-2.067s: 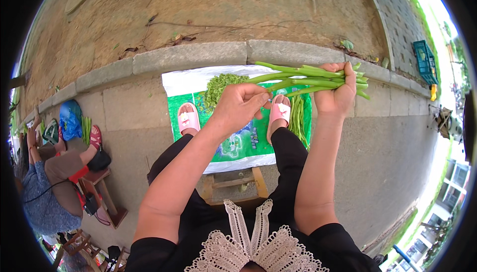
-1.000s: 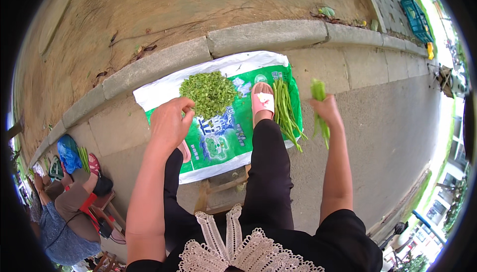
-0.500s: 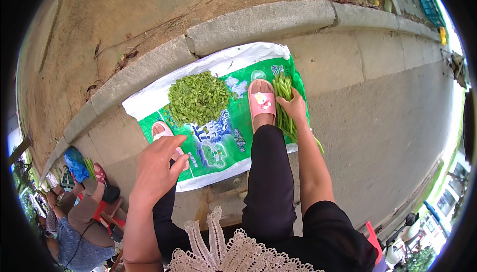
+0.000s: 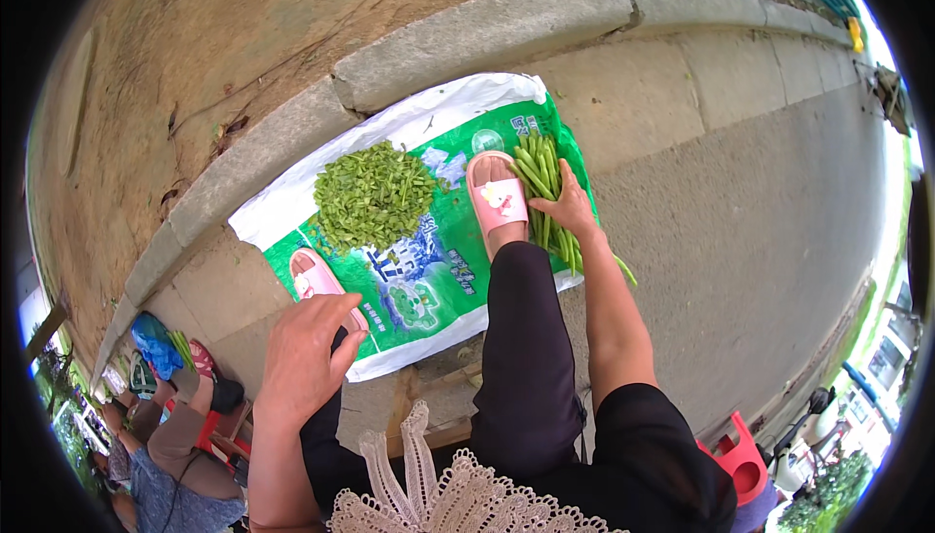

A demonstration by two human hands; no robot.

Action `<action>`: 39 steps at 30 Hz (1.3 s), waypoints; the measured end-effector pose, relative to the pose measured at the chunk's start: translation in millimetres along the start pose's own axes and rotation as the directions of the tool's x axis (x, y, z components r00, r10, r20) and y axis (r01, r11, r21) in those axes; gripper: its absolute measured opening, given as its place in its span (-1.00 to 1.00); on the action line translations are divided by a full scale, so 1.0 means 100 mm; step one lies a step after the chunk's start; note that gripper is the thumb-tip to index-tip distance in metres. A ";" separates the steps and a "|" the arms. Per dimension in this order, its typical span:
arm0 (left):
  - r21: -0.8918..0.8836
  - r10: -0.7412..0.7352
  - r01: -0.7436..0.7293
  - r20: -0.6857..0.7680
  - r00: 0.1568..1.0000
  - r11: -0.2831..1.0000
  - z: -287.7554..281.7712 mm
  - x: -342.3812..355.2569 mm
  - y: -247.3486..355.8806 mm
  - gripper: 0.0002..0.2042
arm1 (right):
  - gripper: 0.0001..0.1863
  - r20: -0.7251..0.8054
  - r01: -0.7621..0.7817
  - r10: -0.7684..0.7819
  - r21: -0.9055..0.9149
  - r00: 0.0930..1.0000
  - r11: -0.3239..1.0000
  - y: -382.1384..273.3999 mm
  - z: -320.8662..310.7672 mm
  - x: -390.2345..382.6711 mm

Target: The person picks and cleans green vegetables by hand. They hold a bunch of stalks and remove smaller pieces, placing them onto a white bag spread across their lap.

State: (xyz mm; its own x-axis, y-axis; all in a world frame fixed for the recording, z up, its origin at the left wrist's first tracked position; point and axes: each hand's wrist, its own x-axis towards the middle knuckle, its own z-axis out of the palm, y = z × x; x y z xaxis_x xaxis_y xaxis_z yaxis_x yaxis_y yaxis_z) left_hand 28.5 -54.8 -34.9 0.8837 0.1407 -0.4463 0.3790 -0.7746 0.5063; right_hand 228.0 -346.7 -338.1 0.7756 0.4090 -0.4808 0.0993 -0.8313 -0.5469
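Green stalks point(image 4: 547, 204) are pressed, apparently clasped, under the right hand point(image 4: 568, 207); the left hand point(image 4: 304, 350) hangs released. Stalks could be scattered off the sack point(image 4: 438, 285).

Black trousers point(image 4: 526, 358); black top with cream lace collar point(image 4: 438, 494); 2 pink slippers point(image 4: 499, 197), apparently rubber.

two pink slippers point(image 4: 498, 200), one heap of chopped greens point(image 4: 372, 194), one bundle of green stalks point(image 4: 545, 197), one printed sack point(image 4: 429, 289)
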 end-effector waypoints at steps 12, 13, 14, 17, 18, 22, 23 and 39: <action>0.000 0.048 -0.048 0.065 0.997 0.999 0.01 -0.04 0.09 -0.66 | 0.06 -0.213 0.020 -0.043 -0.106 0.976 0.994 -0.05 0.28 -0.04; -0.002 0.058 -0.058 0.063 0.996 0.998 0.01 -0.04 0.09 -0.65 | 0.05 -0.217 0.021 -0.043 -0.102 0.975 0.995 -0.05 0.29 -0.04; -0.003 0.069 -0.069 0.060 0.996 0.998 0.02 -0.04 0.10 -0.65 | 0.05 -0.220 0.006 -0.036 -0.135 0.975 0.991 -0.05 0.30 -0.06; -0.004 0.078 -0.077 0.058 0.995 0.997 0.04 -0.06 0.09 -0.65 | 0.02 -0.256 -0.024 -0.032 -0.214 0.966 0.976 -0.18 0.31 -0.10; -0.005 0.078 -0.078 0.058 0.995 0.997 0.04 -0.06 0.09 -0.65 | 0.01 -0.273 -0.035 -0.028 -0.225 0.962 0.974 -0.21 0.32 -0.11; -0.015 0.071 -0.070 0.077 0.994 0.997 0.05 -0.04 0.13 -0.66 | -0.04 -0.332 -0.078 -0.013 -0.261 0.943 0.962 -0.33 0.32 -0.12; -0.019 0.070 -0.069 0.081 0.994 0.997 0.05 -0.04 0.14 -0.66 | -0.03 -0.316 -0.096 0.006 -0.271 0.949 0.958 -0.35 0.34 -0.11; -0.024 0.041 -0.039 0.101 0.994 0.999 0.05 -0.03 0.14 -0.66 | -0.19 -0.231 -0.116 0.066 -0.211 0.971 0.971 -0.30 0.36 -0.02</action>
State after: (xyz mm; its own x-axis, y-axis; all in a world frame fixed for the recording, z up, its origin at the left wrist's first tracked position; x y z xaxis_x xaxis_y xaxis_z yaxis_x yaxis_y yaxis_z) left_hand 29.6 -69.3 -29.8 0.8662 0.0456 -0.4976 0.3509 -0.7646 0.5406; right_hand 201.2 -308.7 -345.8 0.9034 0.2549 -0.3448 0.1373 -0.9338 -0.3305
